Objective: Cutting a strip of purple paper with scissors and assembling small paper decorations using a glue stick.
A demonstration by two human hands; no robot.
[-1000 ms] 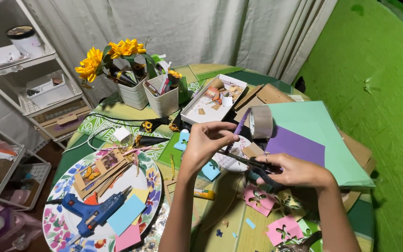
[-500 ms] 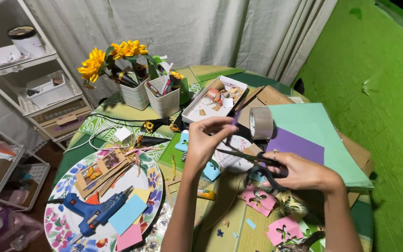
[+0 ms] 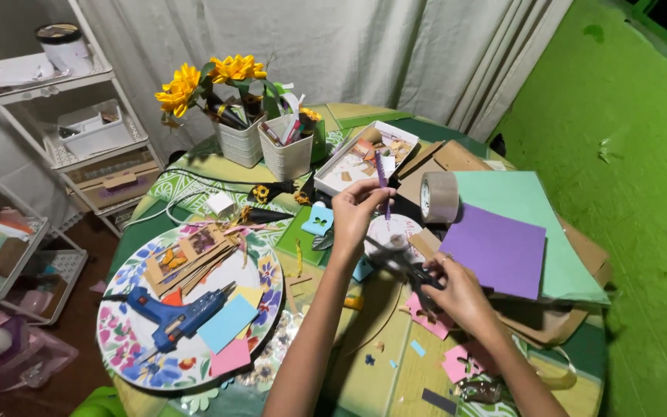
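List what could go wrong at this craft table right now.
1. The right hand works black scissors just below the left hand, which pinches a thin purple strip; the blades might nick the fingers.
2. The strip is narrow and may bend or get cut crooked.
3. The blue glue gun lies on the floral plate among paper pieces; if it is hot, it could scorch them.

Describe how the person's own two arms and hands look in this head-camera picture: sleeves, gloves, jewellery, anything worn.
Both forearms are bare, with no sleeve in view, and both hands are ungloved. The left hand shows no ring, watch or bracelet. The right hand appears equally unadorned, though motion blur around its fingers hides fine detail.
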